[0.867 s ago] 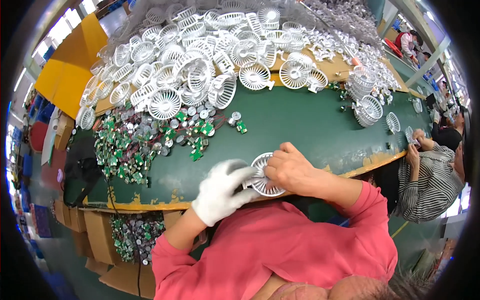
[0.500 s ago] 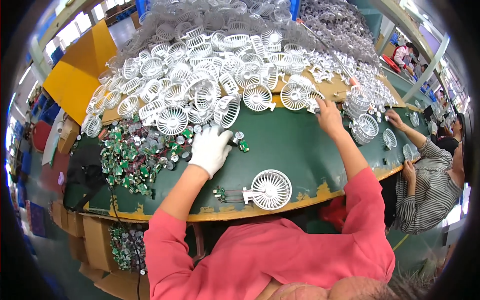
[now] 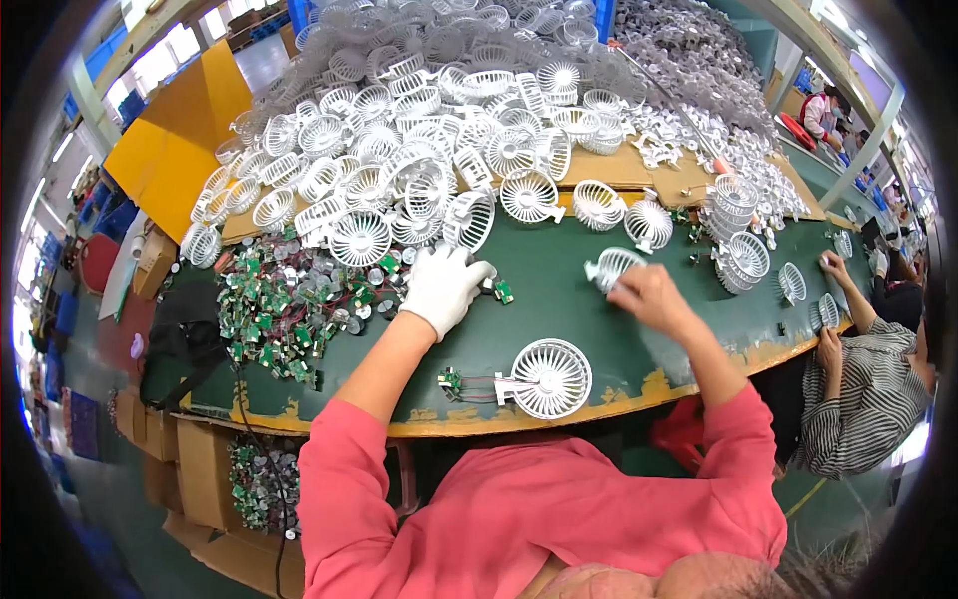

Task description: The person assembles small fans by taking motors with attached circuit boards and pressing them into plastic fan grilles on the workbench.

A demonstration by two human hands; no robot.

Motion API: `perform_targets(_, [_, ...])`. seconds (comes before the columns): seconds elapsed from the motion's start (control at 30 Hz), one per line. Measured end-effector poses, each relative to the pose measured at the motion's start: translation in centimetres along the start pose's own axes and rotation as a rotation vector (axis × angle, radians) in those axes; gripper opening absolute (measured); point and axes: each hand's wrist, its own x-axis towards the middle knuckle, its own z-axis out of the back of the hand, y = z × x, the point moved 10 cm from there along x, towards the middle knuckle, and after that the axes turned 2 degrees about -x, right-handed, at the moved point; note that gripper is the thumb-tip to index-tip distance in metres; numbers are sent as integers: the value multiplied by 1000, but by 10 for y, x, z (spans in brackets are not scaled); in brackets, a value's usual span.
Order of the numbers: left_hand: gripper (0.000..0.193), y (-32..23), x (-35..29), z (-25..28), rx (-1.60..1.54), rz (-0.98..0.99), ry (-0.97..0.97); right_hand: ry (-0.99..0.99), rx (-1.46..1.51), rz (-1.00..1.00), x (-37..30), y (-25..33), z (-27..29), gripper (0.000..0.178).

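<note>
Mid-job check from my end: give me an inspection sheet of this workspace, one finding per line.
Surface: green table, yellowish wear along its front edge.
Job's things: wired fan cage lying near the front edge; loose fan cage in the right grip.
Clutter: heap of white cages; heap of boards and motors.
Grips: right, bare, holding; left, white-gloved, by the boards, fingertip contact hidden.
Cables: thin wires to a green board; black cord over the front edge, left.
Surroundings: co-worker in stripes, right; cardboard boxes, lower left.
</note>
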Motion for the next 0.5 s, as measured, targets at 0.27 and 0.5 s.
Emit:
perform_targets(0.27, [21,-15,5,-14,38,-40,-28,-123,-141,88,-62,77,-3,31])
perform_targets(0.5, [12,-31,5,-3,-63,-83,-95,-206,-244,94,-79,72,-8,28])
